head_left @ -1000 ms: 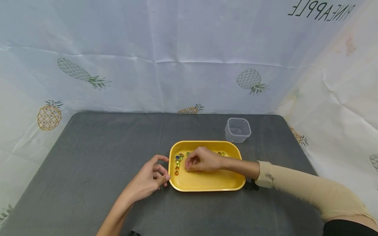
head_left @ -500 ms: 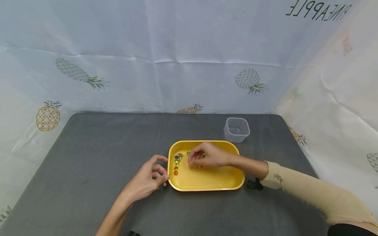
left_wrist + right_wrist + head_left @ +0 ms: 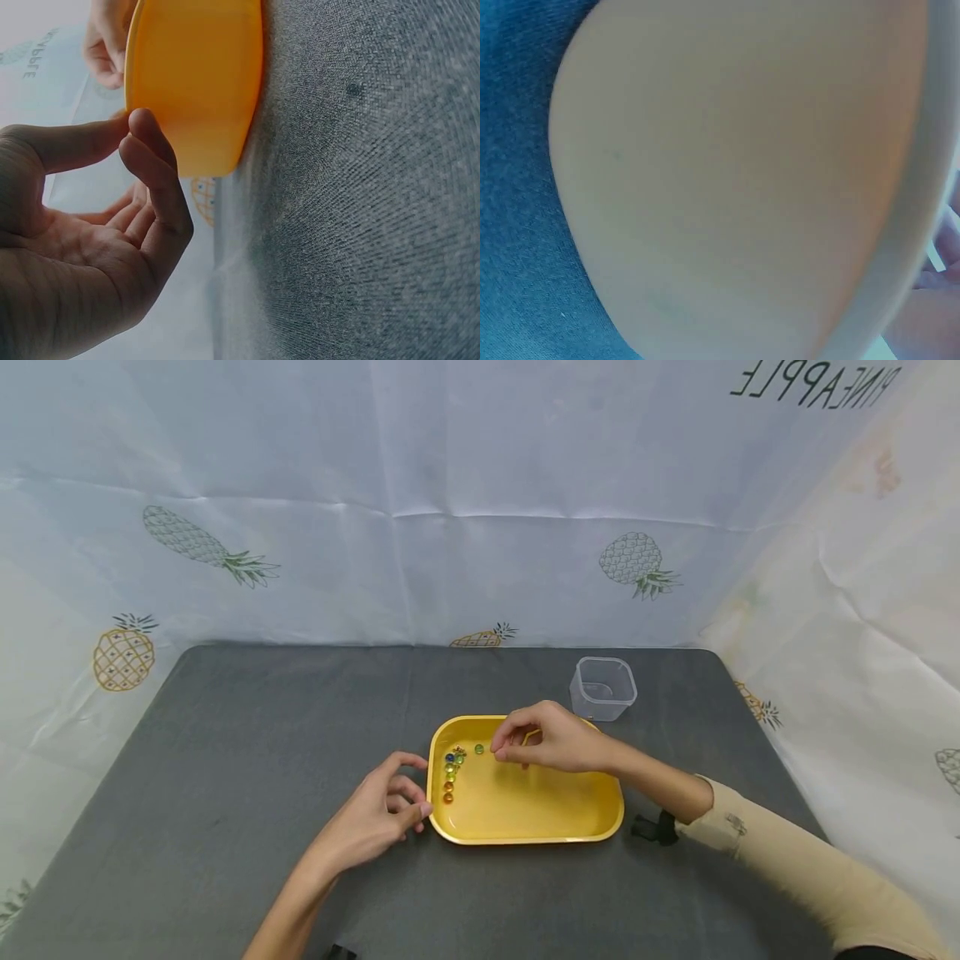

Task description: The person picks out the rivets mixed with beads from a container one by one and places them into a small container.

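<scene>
A yellow tray (image 3: 540,814) lies on the grey table. My left hand (image 3: 378,818) holds its left rim, with the thumb on the rim and another finger against the outer wall (image 3: 199,67) in the left wrist view. Inside, a column of small round beads (image 3: 450,777) in blue, green, yellow and orange runs along the left side. Small gold pieces (image 3: 460,751) lie at its top. One green bead (image 3: 478,749) sits apart. Just right of it, my right hand (image 3: 551,739) hovers with thumb and index tips close together; whether anything is between them is too small to tell.
A clear square plastic container (image 3: 603,689) stands behind the tray's back right corner. A tiny orange speck (image 3: 591,718) shows near that corner. A pineapple-print cloth (image 3: 450,568) hangs beyond the table's back edge. The tray wall (image 3: 727,165) fills most of the right wrist view.
My right hand has moved up and to the right inside the tray, away from the bead column, uncovering the lone green bead. My left hand stays at the rim.
</scene>
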`<state>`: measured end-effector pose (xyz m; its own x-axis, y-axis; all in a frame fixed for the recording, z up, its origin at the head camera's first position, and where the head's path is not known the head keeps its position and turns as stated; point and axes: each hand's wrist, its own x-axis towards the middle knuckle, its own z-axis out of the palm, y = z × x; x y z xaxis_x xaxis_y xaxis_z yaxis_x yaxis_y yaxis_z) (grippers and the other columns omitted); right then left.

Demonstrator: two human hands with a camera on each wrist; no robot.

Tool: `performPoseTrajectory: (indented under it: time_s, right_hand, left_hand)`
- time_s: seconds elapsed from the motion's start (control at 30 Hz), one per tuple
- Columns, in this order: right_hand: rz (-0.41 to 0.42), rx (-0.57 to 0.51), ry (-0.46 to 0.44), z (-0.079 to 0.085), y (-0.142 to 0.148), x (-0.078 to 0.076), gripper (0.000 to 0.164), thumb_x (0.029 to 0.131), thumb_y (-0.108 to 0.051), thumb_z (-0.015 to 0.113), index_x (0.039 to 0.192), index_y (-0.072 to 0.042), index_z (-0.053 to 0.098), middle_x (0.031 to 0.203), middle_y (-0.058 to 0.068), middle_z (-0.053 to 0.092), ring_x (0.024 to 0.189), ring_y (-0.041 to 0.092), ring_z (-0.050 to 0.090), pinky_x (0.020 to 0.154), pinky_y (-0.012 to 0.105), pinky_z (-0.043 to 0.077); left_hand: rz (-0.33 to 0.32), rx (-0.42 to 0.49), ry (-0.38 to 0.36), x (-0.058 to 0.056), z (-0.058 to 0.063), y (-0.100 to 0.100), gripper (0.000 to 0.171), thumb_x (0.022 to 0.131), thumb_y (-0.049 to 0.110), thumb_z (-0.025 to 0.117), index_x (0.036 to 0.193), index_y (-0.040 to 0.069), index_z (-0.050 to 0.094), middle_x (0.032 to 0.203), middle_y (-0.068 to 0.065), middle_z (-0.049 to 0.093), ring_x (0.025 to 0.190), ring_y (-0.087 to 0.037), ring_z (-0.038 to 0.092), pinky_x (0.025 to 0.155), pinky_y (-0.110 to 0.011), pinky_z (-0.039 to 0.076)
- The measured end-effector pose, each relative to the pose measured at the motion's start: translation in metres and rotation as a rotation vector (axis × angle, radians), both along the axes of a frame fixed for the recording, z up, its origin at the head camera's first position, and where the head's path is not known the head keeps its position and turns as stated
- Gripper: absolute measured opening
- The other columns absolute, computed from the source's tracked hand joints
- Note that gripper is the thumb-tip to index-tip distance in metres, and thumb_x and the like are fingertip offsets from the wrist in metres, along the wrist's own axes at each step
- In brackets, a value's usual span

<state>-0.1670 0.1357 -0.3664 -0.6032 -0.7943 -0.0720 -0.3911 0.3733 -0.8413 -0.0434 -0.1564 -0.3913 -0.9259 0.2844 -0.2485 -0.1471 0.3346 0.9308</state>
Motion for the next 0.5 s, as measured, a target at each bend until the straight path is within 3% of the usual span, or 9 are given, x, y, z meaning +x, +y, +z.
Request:
performPoseTrajectory:
  time_s: [0.3,0.5]
  right_hand:
    - [-0.022,-0.064,0.015,0.008,0.012,0.0,0.012,0.098,-0.009,0.08,0.11,-0.005,0.079,0.1,0.006,0.077,0.078,0.017,0.07,0.076,0.032,0.065]
    - [-0.053,-0.106,0.027,0.013,0.019,-0.001,0.011,0.098,-0.009,0.08,0.109,-0.012,0.08,0.103,0.007,0.079,0.077,0.023,0.07,0.074,0.036,0.065]
  left_hand:
    - [-0.009,0.003,0.009,-0.001,-0.001,0.0,0.054,0.102,0.005,0.07,0.149,-0.001,0.044,0.096,-0.013,0.072,0.078,-0.027,0.073,0.062,-0.03,0.056]
    - [-0.012,0.009,0.011,0.0,-0.002,-0.001,0.055,0.102,0.006,0.071,0.149,-0.001,0.044,0.096,-0.013,0.072,0.079,-0.027,0.073,0.062,-0.03,0.056]
